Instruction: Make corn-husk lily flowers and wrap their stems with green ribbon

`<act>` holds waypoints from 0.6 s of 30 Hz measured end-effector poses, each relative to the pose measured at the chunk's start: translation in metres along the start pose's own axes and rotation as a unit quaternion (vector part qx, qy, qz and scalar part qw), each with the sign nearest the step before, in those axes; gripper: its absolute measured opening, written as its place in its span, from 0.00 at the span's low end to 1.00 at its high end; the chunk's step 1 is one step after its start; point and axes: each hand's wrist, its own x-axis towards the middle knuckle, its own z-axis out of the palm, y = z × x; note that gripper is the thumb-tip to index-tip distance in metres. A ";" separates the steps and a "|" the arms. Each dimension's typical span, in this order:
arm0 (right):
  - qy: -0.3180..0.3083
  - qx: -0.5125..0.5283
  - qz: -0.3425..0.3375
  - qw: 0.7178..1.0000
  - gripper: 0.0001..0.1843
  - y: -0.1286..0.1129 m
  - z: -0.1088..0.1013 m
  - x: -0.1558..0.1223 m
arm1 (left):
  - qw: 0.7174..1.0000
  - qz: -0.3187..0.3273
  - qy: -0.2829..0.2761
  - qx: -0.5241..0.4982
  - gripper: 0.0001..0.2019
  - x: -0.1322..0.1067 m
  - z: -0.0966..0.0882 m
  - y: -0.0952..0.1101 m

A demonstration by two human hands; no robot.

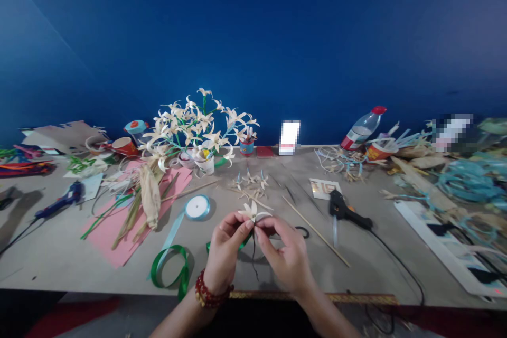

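My left hand (224, 252), with a red bead bracelet at the wrist, and my right hand (285, 254) meet over the table's near edge. Both pinch the base of a small cream paper flower (252, 212) whose petals point up. A thin dark wire or stem hangs down from the flower between my hands. A green ribbon (171, 269) curls on the table just left of my left hand and runs under my fingers.
A black glue gun (345, 212) with its cord lies to the right, beside a long wooden skewer (315, 231). A light blue ribbon roll (197, 206), pink paper (114, 232), a flower bouquet (198, 127), several loose small flowers (249, 182), cups and a bottle (362, 129) crowd the table.
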 end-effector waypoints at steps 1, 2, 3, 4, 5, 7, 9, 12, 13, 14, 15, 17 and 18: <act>0.000 -0.008 0.000 1.000 0.05 0.000 0.000 0.001 | 1.000 0.006 0.002 0.004 0.09 0.000 0.000 -0.001; 0.000 -0.015 0.002 1.000 0.05 -0.001 0.000 0.002 | 1.000 0.011 0.004 0.008 0.09 0.000 0.000 -0.001; -0.001 -0.023 0.004 1.000 0.05 -0.001 0.000 0.002 | 1.000 0.015 0.005 0.010 0.09 0.000 0.000 -0.001; -0.001 -0.030 0.005 1.000 0.05 0.000 0.000 0.003 | 1.000 0.018 0.006 0.012 0.08 0.000 0.000 -0.002; -0.002 -0.037 0.006 0.999 0.05 0.000 0.000 0.003 | 1.000 0.020 0.007 0.012 0.08 0.000 0.000 -0.002; -0.004 -0.044 0.000 0.999 0.04 0.001 0.001 0.003 | 1.000 0.021 0.010 0.012 0.08 0.000 0.000 -0.002; -0.002 -0.048 -0.008 0.999 0.03 0.002 0.002 0.002 | 1.000 0.021 0.010 0.011 0.07 0.000 -0.001 -0.003; 0.004 -0.059 -0.019 0.998 0.03 0.003 0.003 0.001 | 0.999 0.026 0.011 0.015 0.06 0.001 -0.002 -0.005; 0.004 -0.064 -0.021 0.998 0.04 0.003 0.004 0.001 | 0.999 0.029 0.012 0.020 0.06 0.001 -0.002 -0.005; 0.004 -0.068 -0.025 0.997 0.04 0.003 0.004 0.001 | 0.999 0.034 0.012 0.026 0.06 0.001 -0.002 -0.006; 0.003 -0.073 -0.031 0.997 0.04 0.003 0.004 0.001 | 0.999 0.040 0.011 0.033 0.05 0.001 -0.003 -0.006; 0.004 -0.091 -0.045 0.995 0.05 0.003 0.005 0.002 | 0.997 0.059 0.005 0.051 0.05 0.000 -0.003 -0.006; 0.006 -0.104 -0.054 0.993 0.06 0.003 0.005 0.002 | 0.996 0.069 0.002 0.060 0.05 0.000 -0.003 -0.006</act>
